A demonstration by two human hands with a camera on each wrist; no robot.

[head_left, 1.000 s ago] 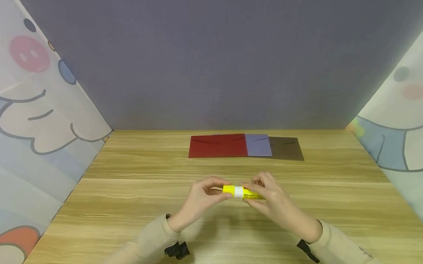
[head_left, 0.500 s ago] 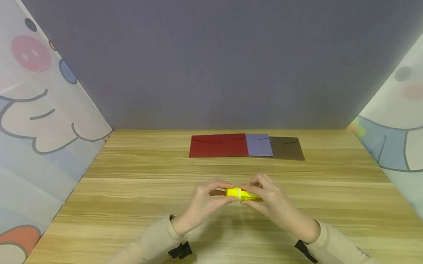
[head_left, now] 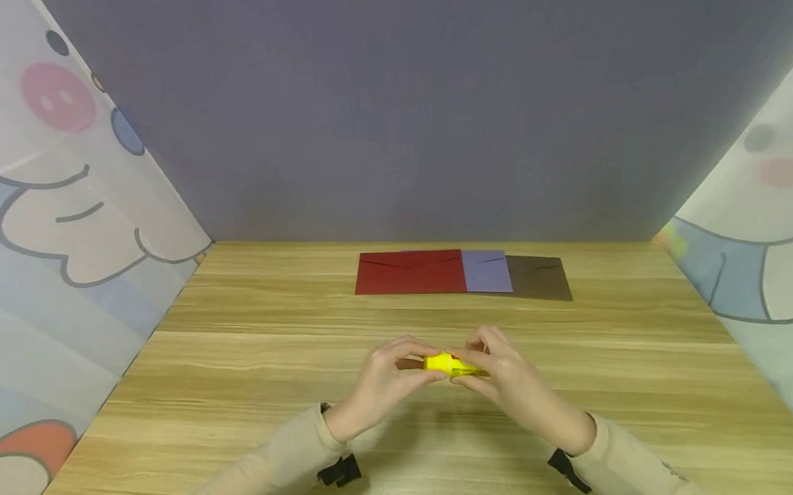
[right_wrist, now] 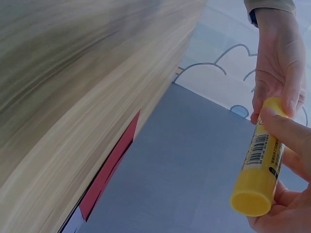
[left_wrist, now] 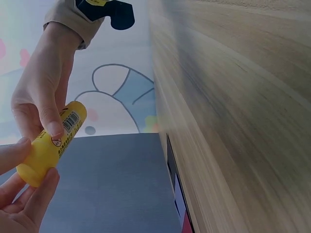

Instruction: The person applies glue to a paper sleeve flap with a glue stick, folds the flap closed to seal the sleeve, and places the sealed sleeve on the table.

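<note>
A yellow glue stick [head_left: 438,363] is held level above the table between both hands in the head view. My left hand [head_left: 383,381] pinches its cap end between thumb and fingers. The barrel end is gripped by my right hand [head_left: 514,382], whose fingers hide part of it. Cap and barrel meet with no white band showing between them. A barcode and printed text show on the glue stick [right_wrist: 257,160] in the right wrist view. The left wrist view also has the glue stick [left_wrist: 53,145], with both hands' fingers on it.
Toward the back of the wooden table [head_left: 256,376] lie a red envelope [head_left: 411,273], a lavender envelope [head_left: 488,271] and a brown envelope [head_left: 539,278], overlapping in a row. A grey panel [head_left: 406,110] rises behind, with cartoon-printed sheets at both sides.
The white band between cap and barrel has disappeared as the cap was pushed onto the glue stick. My left hand moved slightly right; the right hand barely shifted.
</note>
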